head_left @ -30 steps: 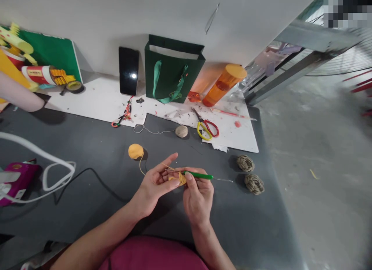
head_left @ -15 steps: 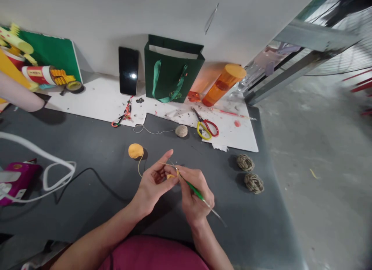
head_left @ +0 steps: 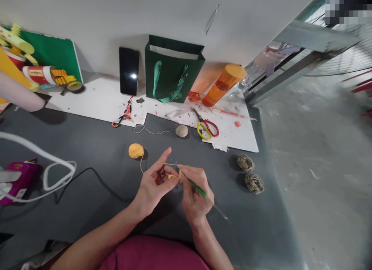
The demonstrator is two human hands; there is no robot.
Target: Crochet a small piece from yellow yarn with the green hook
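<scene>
My left hand (head_left: 152, 184) pinches a small yellow crocheted piece (head_left: 172, 177) between thumb and fingers, its index finger raised with yellow yarn over it. My right hand (head_left: 197, 194) is closed round a crochet hook with a green handle (head_left: 199, 188), its tip at the yellow piece. The yarn runs from a yellow ball (head_left: 136, 151) on the dark table, left of my hands. Behind them lies a beige ball of thread (head_left: 181, 131) with a loose strand. The hook's metal tip is partly hidden by my fingers.
Scissors (head_left: 208, 129) lie on the white board (head_left: 244, 140), near an orange bottle (head_left: 222, 85), a green bag (head_left: 173, 72) and a phone (head_left: 129, 71). Two grey-brown yarn bundles (head_left: 245, 163) sit at the right. A white cable (head_left: 58, 159) curves at the left.
My right hand has turned slightly, and the hook's handle end has shifted with it. The tip has moved a little to the right. My left index finger has shifted slightly left.
</scene>
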